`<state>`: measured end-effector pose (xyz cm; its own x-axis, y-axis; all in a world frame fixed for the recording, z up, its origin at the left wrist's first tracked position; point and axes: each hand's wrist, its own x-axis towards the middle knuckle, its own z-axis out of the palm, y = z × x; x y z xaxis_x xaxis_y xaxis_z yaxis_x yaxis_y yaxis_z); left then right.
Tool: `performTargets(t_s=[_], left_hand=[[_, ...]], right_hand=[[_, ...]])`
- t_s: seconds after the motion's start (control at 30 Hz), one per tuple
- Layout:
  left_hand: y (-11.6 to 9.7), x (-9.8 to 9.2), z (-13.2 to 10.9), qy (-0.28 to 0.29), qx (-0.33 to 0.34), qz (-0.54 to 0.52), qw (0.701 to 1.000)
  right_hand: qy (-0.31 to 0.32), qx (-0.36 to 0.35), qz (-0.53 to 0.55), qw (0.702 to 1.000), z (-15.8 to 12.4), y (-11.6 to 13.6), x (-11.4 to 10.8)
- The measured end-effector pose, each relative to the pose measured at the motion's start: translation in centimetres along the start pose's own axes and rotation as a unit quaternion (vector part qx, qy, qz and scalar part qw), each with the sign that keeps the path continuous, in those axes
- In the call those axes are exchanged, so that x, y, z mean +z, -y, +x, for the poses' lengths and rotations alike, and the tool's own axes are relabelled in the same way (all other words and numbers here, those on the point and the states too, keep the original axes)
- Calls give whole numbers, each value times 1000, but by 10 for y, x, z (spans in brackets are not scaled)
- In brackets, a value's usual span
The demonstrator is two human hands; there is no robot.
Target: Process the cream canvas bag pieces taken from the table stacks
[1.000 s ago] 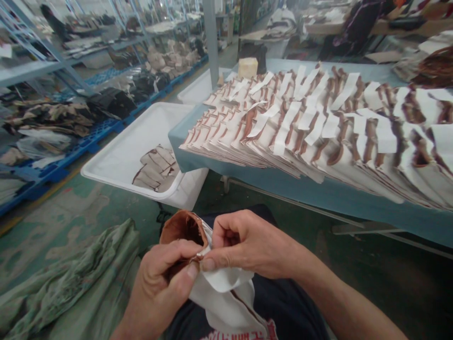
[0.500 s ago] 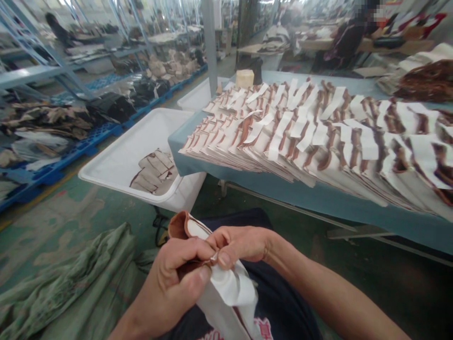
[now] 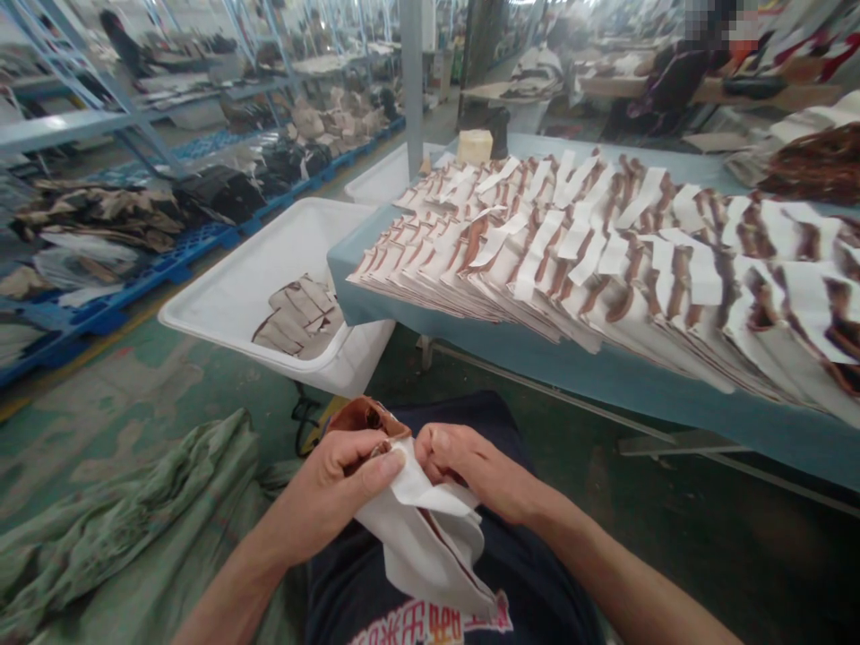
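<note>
Above my lap is a folded leather piece [image 3: 420,542], off-white outside and brown inside, its brown upper end curling open. My left hand [image 3: 342,479] is closed on its upper edge, the thumb pressing down a white strip [image 3: 413,479] that lies across the piece. My right hand [image 3: 463,461] is curled shut at the right side of the same piece, close to the strip. Its fingertips are turned inward, so whatever they hold is hidden. The lower end of the piece hangs toward the dark printed shirt [image 3: 537,573].
Rows of similar white and brown pieces with white strips [image 3: 537,255] cover a blue-topped table [image 3: 403,309]. Left of it stands a white bin [image 3: 221,309] with grey pieces inside. Green cloth [image 3: 167,520] lies at lower left. Another person [image 3: 678,72] is at the back right.
My right hand has come away from the pinch beside my left thumb, moving slightly right and curling. The strip now lies flatter under my left thumb, and the brown end is turned more open.
</note>
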<state>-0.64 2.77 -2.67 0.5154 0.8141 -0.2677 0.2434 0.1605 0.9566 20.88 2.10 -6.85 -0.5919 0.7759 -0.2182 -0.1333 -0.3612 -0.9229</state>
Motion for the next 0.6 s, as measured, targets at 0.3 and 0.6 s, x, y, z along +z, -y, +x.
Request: performTargets(t_s=[0.3, 0.6], left_hand=[[-12, -5, 8, -185, 32, 58, 981], [-23, -24, 14, -179, 65, 147, 971]], right_hand=[[-265, -382, -580, 668, -45, -11, 26], [-296, -418, -609, 605, -61, -38, 39]])
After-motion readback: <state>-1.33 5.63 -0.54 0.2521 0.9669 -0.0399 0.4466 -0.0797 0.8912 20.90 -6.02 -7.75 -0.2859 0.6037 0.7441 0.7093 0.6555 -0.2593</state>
